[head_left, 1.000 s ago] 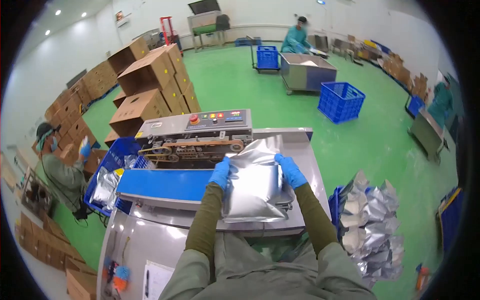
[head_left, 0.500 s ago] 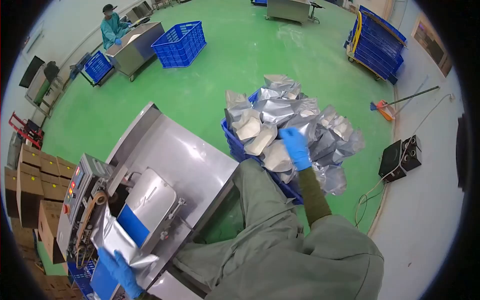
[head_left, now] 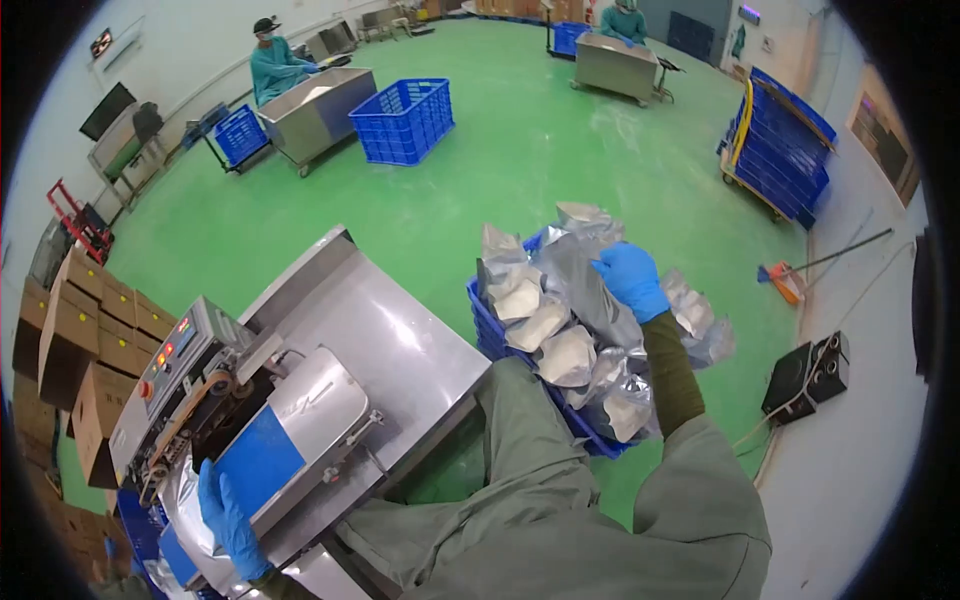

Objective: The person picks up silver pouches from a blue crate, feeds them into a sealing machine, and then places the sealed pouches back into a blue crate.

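Note:
My right hand (head_left: 632, 281), in a blue glove, is closed on the upper part of a silver foil bag (head_left: 585, 288) above the other filled bags. Those bags stand packed in a blue crate (head_left: 487, 325), several with open tops showing pale powder (head_left: 567, 358). At the lower left, my gloved left hand (head_left: 230, 522) lies with fingers stretched along another silver bag (head_left: 188, 508). That bag is at the blue belt (head_left: 258, 458) of a band sealing machine (head_left: 180, 375), its upper edge hidden by the machine.
A steel table (head_left: 400, 330) lies between machine and crate. Cardboard boxes (head_left: 75, 335) are stacked at left. Further off are a blue crate (head_left: 402, 122), steel carts (head_left: 318, 112), two co-workers and a trolley of blue crates (head_left: 780, 150). Speakers (head_left: 808, 378) stand at right.
My right hand has closed on a bag and draws it up from the others. The bag by my left hand has shifted down-left along the sealer. The camera view has tilted upward.

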Tool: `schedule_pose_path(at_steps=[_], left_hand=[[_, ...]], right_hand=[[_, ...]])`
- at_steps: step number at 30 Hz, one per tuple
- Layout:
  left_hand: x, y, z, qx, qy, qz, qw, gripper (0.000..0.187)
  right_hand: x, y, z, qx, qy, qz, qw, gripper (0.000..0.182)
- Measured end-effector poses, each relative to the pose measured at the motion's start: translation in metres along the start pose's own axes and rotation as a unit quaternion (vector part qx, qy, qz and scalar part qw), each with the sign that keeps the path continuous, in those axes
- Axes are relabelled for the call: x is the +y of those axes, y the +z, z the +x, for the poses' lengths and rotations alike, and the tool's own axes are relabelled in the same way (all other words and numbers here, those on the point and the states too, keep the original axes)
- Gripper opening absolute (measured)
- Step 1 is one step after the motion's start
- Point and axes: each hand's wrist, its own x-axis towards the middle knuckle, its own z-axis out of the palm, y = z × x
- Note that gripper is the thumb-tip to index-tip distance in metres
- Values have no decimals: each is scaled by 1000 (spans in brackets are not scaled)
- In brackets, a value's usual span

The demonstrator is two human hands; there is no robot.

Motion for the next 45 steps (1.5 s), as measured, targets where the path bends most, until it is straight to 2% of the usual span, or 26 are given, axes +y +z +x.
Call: schedule_pose_path(at_steps=[3,5,6,8,9,10,11,12,14,17,19,20,22,23,25,26,28,29,30,32,34,36,38,40,42,45], left_hand=[[47,23,-1,-60,58,-108,991,37],[86,41,1,-111,60,-186,974,36],[89,52,5,-147,47,-229,961,37],[106,69,13,-193,117,-188,956,40],[126,71,16,-210,141,-215,943,41],[146,73,17,-226,166,-242,929,42],[159,81,22,-189,191,-283,921,42],[164,89,28,-158,217,-313,911,42],[171,94,43,-76,227,-434,868,41],[149,88,52,87,220,-356,904,24],[126,74,46,94,147,-327,929,22],[109,77,44,97,158,-321,929,22],[79,92,52,231,134,-272,924,20],[80,89,57,236,138,-268,924,20],[80,91,54,323,233,-232,888,26],[78,91,53,323,229,-231,889,26],[76,88,52,277,319,-169,891,30],[76,90,54,222,355,-151,896,31],[76,93,54,215,348,-146,901,31],[77,97,57,212,410,38,886,27],[70,96,74,259,383,8,886,29],[61,84,92,340,252,-51,904,30],[68,70,94,373,175,-66,909,30],[54,72,90,346,206,-80,912,28],[48,75,83,344,183,-119,913,36],[53,61,79,315,204,-87,923,31]], right_hand=[[-61,-88,32,51,-126,41,990,30],[-107,-152,43,15,-240,110,965,28],[-126,-179,44,17,-265,109,958,28],[-162,-220,44,11,-298,192,935,25],[-178,-229,46,23,-331,181,926,25],[-190,-232,45,15,-302,259,917,25],[-205,-232,46,1,-269,340,901,25],[-223,-229,48,5,-294,341,893,25],[-261,-214,51,-72,-215,425,877,26],[-310,-172,61,-116,-235,481,837,27],[-340,-140,63,-126,-267,500,814,30],[-349,-124,60,-135,-282,522,793,31],[-353,-96,50,-195,-236,635,709,24],[-351,-84,44,-193,-241,638,706,24],[-341,-61,30,-253,-244,638,685,16],[-343,-54,25,-257,-243,637,685,16],[-346,-46,17,-188,-320,580,725,10],[-348,-52,14,-174,-292,585,737,12],[-350,-49,17,-184,-286,587,734,12],[-361,-36,25,-153,-275,655,687,13],[-374,-39,39,-115,-273,708,641,16],[-382,-54,54,-141,-199,702,669,16],[-392,-56,56,-137,-207,695,675,18],[-393,-40,52,-119,-222,686,683,19],[-395,-16,46,-47,-260,649,713,14],[-400,-29,40,-31,-256,671,695,10]])
